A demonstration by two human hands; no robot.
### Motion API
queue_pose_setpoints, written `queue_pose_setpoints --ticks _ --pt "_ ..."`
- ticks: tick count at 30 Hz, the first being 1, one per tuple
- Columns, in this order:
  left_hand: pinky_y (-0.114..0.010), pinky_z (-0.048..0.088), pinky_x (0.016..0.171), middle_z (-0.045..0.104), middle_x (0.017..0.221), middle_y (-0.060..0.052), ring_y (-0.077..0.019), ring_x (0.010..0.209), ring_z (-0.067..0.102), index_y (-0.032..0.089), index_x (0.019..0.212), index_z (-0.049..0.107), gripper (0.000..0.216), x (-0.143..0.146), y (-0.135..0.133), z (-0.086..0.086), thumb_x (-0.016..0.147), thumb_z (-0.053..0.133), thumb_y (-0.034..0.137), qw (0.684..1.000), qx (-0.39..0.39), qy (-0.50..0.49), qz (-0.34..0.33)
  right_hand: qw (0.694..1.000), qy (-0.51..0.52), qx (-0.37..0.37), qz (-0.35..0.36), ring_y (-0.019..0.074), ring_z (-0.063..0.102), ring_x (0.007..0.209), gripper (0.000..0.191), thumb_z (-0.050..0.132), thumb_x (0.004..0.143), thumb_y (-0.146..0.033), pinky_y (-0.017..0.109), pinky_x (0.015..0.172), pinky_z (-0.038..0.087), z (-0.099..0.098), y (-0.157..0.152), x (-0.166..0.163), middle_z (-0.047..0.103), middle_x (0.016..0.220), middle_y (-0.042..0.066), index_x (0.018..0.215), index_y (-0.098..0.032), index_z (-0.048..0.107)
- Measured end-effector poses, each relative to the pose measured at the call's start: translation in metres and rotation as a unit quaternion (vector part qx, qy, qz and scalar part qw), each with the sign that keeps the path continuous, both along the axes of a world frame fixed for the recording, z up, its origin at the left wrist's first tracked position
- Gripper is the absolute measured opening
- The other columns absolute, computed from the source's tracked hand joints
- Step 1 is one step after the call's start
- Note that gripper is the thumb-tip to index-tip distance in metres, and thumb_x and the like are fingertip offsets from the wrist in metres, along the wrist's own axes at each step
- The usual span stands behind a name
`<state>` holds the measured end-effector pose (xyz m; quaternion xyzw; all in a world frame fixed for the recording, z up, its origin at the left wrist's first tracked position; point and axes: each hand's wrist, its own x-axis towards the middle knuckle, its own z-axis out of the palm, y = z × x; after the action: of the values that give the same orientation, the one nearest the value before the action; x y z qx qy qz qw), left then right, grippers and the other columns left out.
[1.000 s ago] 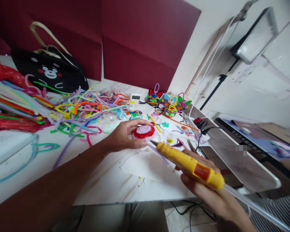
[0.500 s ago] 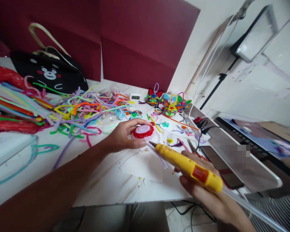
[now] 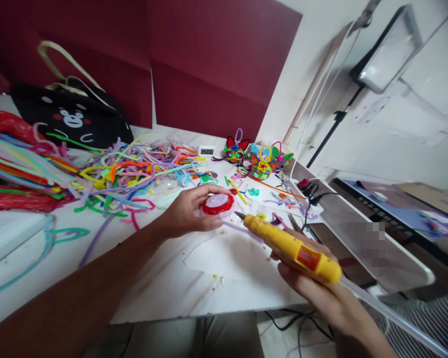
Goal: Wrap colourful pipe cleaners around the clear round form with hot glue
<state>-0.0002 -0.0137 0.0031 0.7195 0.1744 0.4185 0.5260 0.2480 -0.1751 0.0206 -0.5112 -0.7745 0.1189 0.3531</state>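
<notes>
While the white table [image 3: 164,283] is looked down on, a round coil [image 3: 217,204] of red and pale purple fuzzy wire is held by the left hand [image 3: 186,213]. Its fingers are curled around the coil, with the thumb under the near side and the other fingers over the far edge. The coil is kept just above the table, near the middle, by the edge of a white paper sheet [image 3: 227,258].

A yellow glue gun [image 3: 293,250] is gripped by the right hand [image 3: 323,293], and the fingers are wrapped under the gun's body. The gun's dark tip is pointed at the coil and is set just beside it, but whether they touch cannot be told. A clear glue stick [image 3: 388,313] is seen poking out of the gun's back end.

A big heap of fuzzy wires [image 3: 115,174] in many colours is spread to the left of the coil. Behind the heap, a black bag [image 3: 70,119] with a bear face is laid against dark red boards [image 3: 209,64]. A small white clock [image 3: 206,149] and two bright little masks [image 3: 236,150] are placed behind the coil. A dark phone [image 3: 323,237] and a white tablet [image 3: 362,248] are laid to the right, near the gun. A thin teal wire shape [image 3: 41,248] is seen at the near left of the table.
</notes>
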Motion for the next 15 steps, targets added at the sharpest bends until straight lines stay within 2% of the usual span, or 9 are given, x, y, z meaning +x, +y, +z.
queue_pose_setpoints --ticks 4,10,15 --pt "-0.032 0.056 0.085 0.071 0.111 -0.011 -0.0273 0.101 0.069 0.017 0.114 0.066 0.056 0.001 0.0 0.0 0.063 0.085 0.028 1.0 0.0 -0.001 0.003 1.0 -0.01 -0.003 0.018 0.0223 0.068 0.079 0.014 0.052 0.093 -0.025 0.031 0.06 0.052 0.008 0.0 -0.008 0.071 0.087 0.002 0.093 -0.028 0.065" --pt "-0.029 0.055 0.087 0.069 0.111 -0.009 -0.0243 0.102 0.067 0.016 0.115 0.065 0.056 0.001 0.001 -0.001 0.063 0.085 0.027 1.0 -0.003 -0.004 0.0 0.999 -0.023 -0.026 0.041 0.0231 0.067 0.081 0.014 0.055 0.09 -0.027 0.031 0.061 0.053 0.012 0.001 -0.012 0.073 0.093 0.004 0.098 -0.026 0.066" --pt "-0.027 0.054 0.086 0.069 0.113 -0.009 -0.0236 0.102 0.067 0.016 0.116 0.064 0.057 -0.001 0.001 -0.002 0.064 0.085 0.026 1.0 -0.007 -0.002 -0.006 0.999 0.006 0.001 0.038 0.0216 0.066 0.074 0.011 0.052 0.093 -0.027 0.031 0.059 0.051 0.011 0.003 -0.009 0.071 0.086 0.003 0.091 -0.026 0.063"
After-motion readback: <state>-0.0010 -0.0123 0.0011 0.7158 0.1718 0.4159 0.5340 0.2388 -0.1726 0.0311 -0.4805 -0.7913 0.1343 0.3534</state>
